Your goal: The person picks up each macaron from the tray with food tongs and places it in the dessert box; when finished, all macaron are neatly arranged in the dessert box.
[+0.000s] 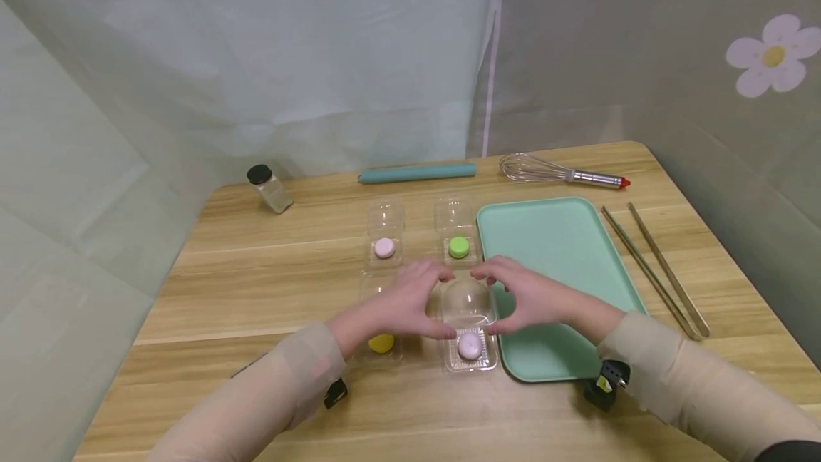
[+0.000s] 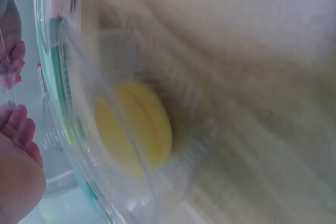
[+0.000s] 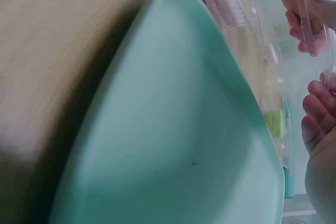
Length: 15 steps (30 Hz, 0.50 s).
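In the head view my left hand [image 1: 410, 298] and right hand [image 1: 522, 294] face each other across a raised clear plastic lid [image 1: 467, 301]. Fingers and thumbs of both hands curve round its side edges. The lid belongs to a small clear box [image 1: 471, 366], where a lilac macaron [image 1: 470, 346] lies. In the right wrist view a clear plastic edge passes between the left hand's [image 3: 302, 19] thumb and fingers, and the right hand's [image 3: 325, 135] fingertips meet its other end. Under my left wrist, a yellow macaron [image 1: 381, 343] sits in another clear box, partly covered.
Behind my hands are two open clear boxes, one with a pink macaron [image 1: 385, 247], one with a green macaron [image 1: 458, 247]. A mint tray [image 1: 558, 234] lies right, under my right hand, with metal tongs [image 1: 654, 269] beyond. A whisk [image 1: 564, 171], teal rod [image 1: 417, 174] and black-capped jar [image 1: 271, 190] line the back.
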Each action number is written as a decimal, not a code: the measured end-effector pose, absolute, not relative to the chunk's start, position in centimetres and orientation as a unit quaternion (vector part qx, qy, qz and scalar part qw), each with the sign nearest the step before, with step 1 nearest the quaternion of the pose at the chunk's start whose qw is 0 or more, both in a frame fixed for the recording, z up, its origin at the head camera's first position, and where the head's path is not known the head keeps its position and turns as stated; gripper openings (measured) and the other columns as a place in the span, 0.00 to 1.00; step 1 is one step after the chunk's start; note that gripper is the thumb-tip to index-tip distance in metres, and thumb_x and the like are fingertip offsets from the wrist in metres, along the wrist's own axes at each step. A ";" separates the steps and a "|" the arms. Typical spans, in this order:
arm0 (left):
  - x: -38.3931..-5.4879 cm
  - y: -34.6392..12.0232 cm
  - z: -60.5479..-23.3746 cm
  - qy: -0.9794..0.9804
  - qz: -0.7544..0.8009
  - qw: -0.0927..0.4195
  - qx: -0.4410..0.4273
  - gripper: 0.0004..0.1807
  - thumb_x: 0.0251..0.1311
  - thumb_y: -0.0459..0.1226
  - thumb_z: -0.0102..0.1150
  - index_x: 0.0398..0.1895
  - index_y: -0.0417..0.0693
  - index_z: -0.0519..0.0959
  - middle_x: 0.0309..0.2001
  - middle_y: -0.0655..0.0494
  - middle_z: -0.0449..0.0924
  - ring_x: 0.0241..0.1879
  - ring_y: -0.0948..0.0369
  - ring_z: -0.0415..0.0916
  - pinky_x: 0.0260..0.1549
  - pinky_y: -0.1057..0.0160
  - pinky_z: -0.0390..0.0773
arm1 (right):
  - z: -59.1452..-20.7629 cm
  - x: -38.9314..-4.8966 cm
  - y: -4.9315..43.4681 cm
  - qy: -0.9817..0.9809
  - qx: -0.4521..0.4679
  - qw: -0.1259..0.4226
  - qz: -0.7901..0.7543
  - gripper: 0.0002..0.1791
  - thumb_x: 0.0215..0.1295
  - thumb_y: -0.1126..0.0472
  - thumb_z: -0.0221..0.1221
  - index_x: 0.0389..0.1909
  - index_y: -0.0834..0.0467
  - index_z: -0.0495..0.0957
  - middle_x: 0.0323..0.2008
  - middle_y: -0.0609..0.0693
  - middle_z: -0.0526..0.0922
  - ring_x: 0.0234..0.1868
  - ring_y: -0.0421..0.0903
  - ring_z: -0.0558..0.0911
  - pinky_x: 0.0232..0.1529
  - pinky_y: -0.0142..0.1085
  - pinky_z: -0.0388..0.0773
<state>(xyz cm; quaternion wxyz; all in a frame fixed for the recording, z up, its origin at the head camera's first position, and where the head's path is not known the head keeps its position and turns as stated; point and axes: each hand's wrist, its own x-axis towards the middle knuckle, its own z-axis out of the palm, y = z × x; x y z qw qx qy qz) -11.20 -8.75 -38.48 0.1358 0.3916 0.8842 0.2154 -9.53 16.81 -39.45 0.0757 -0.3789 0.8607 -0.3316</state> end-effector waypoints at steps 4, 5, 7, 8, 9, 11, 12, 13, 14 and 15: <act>-10.8 -8.5 -38.7 0.884 0.193 0.129 0.405 0.48 0.40 0.59 0.68 0.63 0.45 0.63 0.61 0.53 0.64 0.61 0.55 0.59 0.61 0.54 0.58 | -39.5 -9.2 16.8 0.865 -0.381 0.081 -0.316 0.43 0.42 0.47 0.72 0.58 0.62 0.67 0.55 0.53 0.69 0.52 0.48 0.70 0.53 0.44 0.70; -10.8 -8.4 -38.7 0.885 0.185 0.126 0.409 0.48 0.39 0.59 0.68 0.62 0.45 0.64 0.60 0.53 0.65 0.60 0.56 0.59 0.61 0.54 0.59 | -39.5 -9.1 16.8 0.866 -0.382 0.082 -0.313 0.43 0.41 0.47 0.72 0.57 0.61 0.67 0.55 0.53 0.69 0.52 0.48 0.69 0.53 0.45 0.70; -10.6 -8.3 -38.7 0.884 0.175 0.124 0.415 0.48 0.39 0.59 0.68 0.62 0.45 0.65 0.58 0.54 0.66 0.59 0.56 0.60 0.60 0.55 0.60 | -39.5 -9.0 16.8 0.867 -0.381 0.088 -0.311 0.43 0.40 0.46 0.73 0.57 0.61 0.67 0.54 0.51 0.69 0.52 0.47 0.68 0.53 0.44 0.70; -10.5 -8.3 -38.8 0.884 0.168 0.122 0.418 0.47 0.39 0.60 0.68 0.61 0.45 0.65 0.57 0.55 0.67 0.58 0.57 0.61 0.59 0.55 0.60 | -39.6 -8.9 16.8 0.866 -0.381 0.091 -0.310 0.43 0.39 0.46 0.73 0.56 0.60 0.67 0.53 0.50 0.70 0.51 0.46 0.68 0.53 0.44 0.70; -10.4 -8.2 -38.9 0.884 0.162 0.122 0.421 0.47 0.39 0.60 0.68 0.61 0.46 0.65 0.55 0.56 0.67 0.57 0.58 0.62 0.58 0.56 0.61 | -39.6 -8.8 16.8 0.866 -0.383 0.092 -0.308 0.43 0.38 0.46 0.73 0.55 0.60 0.67 0.52 0.49 0.70 0.51 0.46 0.68 0.53 0.43 0.69; -10.2 -8.1 -38.9 0.884 0.153 0.124 0.424 0.46 0.39 0.60 0.68 0.60 0.46 0.66 0.54 0.57 0.68 0.55 0.59 0.62 0.57 0.56 0.61 | -39.8 -8.7 16.7 0.865 -0.388 0.092 -0.304 0.43 0.37 0.45 0.73 0.54 0.59 0.68 0.50 0.48 0.70 0.50 0.45 0.68 0.52 0.42 0.69; -10.1 -8.0 -38.9 0.884 0.149 0.125 0.425 0.46 0.39 0.60 0.68 0.60 0.46 0.66 0.53 0.58 0.68 0.55 0.59 0.62 0.57 0.56 0.61 | -40.0 -8.7 16.7 0.865 -0.390 0.093 -0.301 0.43 0.37 0.45 0.74 0.54 0.59 0.68 0.49 0.47 0.70 0.50 0.44 0.67 0.51 0.41 0.70; -10.0 -8.0 -39.0 0.884 0.144 0.125 0.427 0.46 0.38 0.60 0.68 0.60 0.45 0.67 0.53 0.58 0.69 0.55 0.59 0.63 0.58 0.56 0.61 | -40.1 -8.7 16.7 0.865 -0.395 0.092 -0.297 0.43 0.37 0.45 0.73 0.53 0.59 0.68 0.48 0.47 0.70 0.49 0.44 0.67 0.51 0.41 0.69; -9.9 -8.0 -39.0 0.885 0.138 0.125 0.428 0.46 0.39 0.60 0.68 0.60 0.45 0.67 0.52 0.58 0.69 0.55 0.60 0.63 0.58 0.57 0.61 | -40.2 -8.6 16.7 0.865 -0.398 0.091 -0.292 0.43 0.37 0.44 0.73 0.53 0.59 0.68 0.48 0.46 0.70 0.49 0.44 0.67 0.51 0.40 0.70; -9.8 -8.0 -39.0 0.885 0.133 0.127 0.427 0.46 0.38 0.60 0.68 0.60 0.45 0.67 0.52 0.57 0.69 0.55 0.59 0.63 0.58 0.57 0.61 | -40.3 -8.6 16.6 0.865 -0.401 0.090 -0.287 0.43 0.37 0.43 0.73 0.53 0.59 0.68 0.48 0.46 0.70 0.49 0.43 0.67 0.51 0.40 0.70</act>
